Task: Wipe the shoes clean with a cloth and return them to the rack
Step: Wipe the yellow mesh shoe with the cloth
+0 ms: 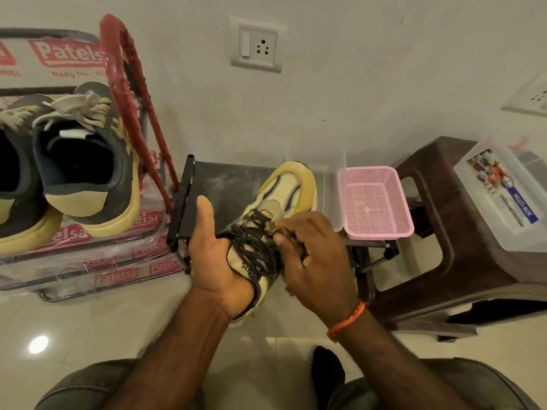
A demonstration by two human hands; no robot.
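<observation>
Against a pale wall, above a low black rack (189,202), the left hand (219,261) grips a cream shoe (278,220) at its collar, thumb raised, while the right hand (316,255), wrist bent, presses a bunched brown cloth (291,232) into the dark laces (251,241).

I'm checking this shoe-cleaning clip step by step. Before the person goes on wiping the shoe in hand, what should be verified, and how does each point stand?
1. Left hand holds the cream-yellow sneaker with dark laces firmly: ok, the fingers go inside the shoe's opening.
2. Right hand has the brownish cloth: ok, a bit of cloth shows at the fingertips on the laces.
3. Cloth clean enough: cannot tell, mostly hidden.
4. Space on the small black metal shoe rack for the sneaker: ok, bare shelf shows beside the toe.
5. Pair of dark grey and yellow sneakers wiped: cannot tell.
</observation>
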